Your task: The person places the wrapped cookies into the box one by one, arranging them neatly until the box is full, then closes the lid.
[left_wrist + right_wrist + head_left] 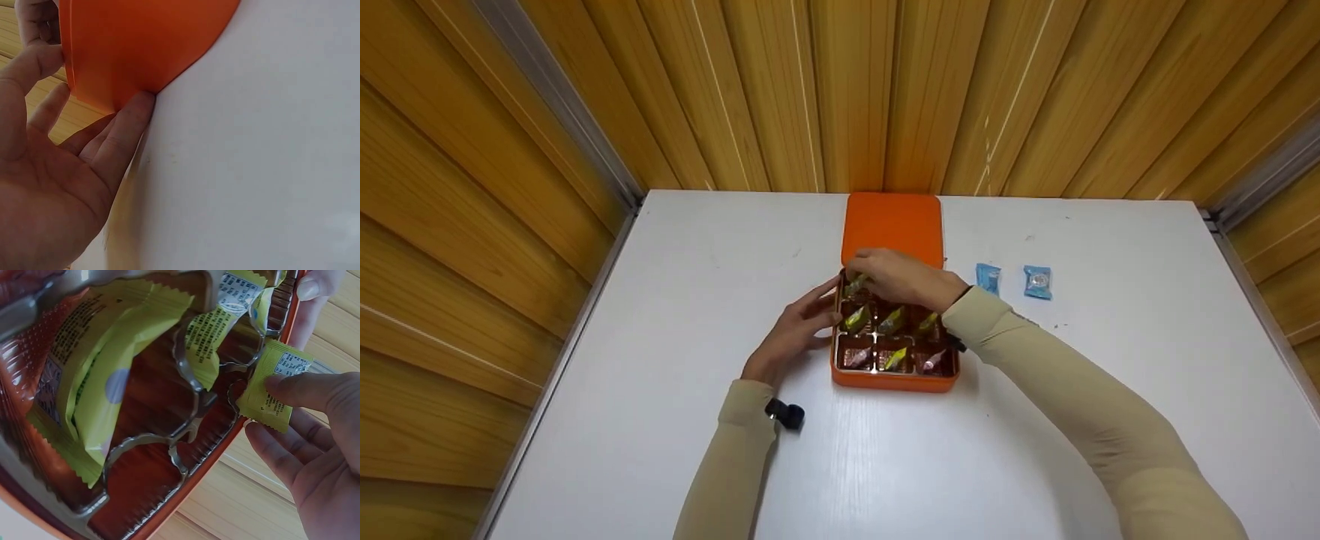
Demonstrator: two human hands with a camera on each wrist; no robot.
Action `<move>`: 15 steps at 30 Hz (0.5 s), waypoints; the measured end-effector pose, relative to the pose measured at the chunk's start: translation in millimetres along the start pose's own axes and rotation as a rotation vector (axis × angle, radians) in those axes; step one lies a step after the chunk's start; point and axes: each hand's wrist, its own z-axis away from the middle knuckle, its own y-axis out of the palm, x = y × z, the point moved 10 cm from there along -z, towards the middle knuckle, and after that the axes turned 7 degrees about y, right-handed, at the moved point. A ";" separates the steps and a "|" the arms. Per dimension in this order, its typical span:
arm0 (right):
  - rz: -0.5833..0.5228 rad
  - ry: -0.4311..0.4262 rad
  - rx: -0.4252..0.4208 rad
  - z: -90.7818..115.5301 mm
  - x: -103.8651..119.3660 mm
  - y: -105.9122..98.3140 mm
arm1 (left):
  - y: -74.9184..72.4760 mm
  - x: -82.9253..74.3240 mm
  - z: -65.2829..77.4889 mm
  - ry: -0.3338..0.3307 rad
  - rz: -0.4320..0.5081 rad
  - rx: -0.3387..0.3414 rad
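An orange tin (896, 384) holds a divided plastic tray (194, 416) with wrapped sweets in its compartments. At the tray's far left corner, my right hand (896, 277) pinches a yellow-green wrapped sweet (275, 385) between thumb and fingers. My left hand (799, 330) steadies the tin from the left, its fairly straight fingers touching the side wall (112, 62) and its thumb near the rim. Other yellow-green sweets (892, 320) sit in the middle row. Pinkish sweets (858, 357) and a brighter yellow one (896, 358) fill the near row. My right forearm hides part of the tray.
The orange lid (892, 225) lies behind the tin, close to the wood-panelled wall (855, 97). Two blue wrapped sweets (1038, 282) lie on the white table (697, 300) to the right, one of them partly behind my right sleeve (1057, 382).
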 end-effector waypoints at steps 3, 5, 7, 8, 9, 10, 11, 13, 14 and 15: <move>0.000 0.000 0.002 0.1 -2.0 1.5 | 0.2 -0.8 -0.1 0.007 -0.005 0.000; -0.001 -0.003 0.002 0.7 -2.1 2.2 | 0.6 -1.4 -0.3 0.016 -0.009 0.002; -0.003 -0.005 0.003 1.2 -1.9 2.5 | 0.8 -2.2 -0.3 0.026 -0.013 0.005; -0.004 -0.007 0.002 1.3 -1.7 2.6 | 0.8 -2.5 -0.2 0.029 -0.017 0.006; -0.004 -0.009 0.004 1.2 -1.5 3.0 | 0.6 -2.2 0.0 0.026 -0.010 0.003; -0.005 -0.011 0.005 1.0 -1.3 3.4 | 0.6 -2.3 0.0 0.026 -0.007 0.003; -0.005 -0.012 0.007 1.0 -1.1 3.7 | 0.8 -2.6 0.2 0.027 -0.005 0.004; -0.012 -0.006 0.013 0.6 -1.6 4.3 | 0.7 -2.3 0.2 0.024 0.000 0.003; -0.017 -0.005 0.015 0.6 -1.6 4.4 | 0.7 -2.2 0.3 0.022 0.001 0.001; -0.021 -0.003 0.019 0.6 -1.6 4.6 | 0.6 -2.0 0.4 0.019 0.001 0.001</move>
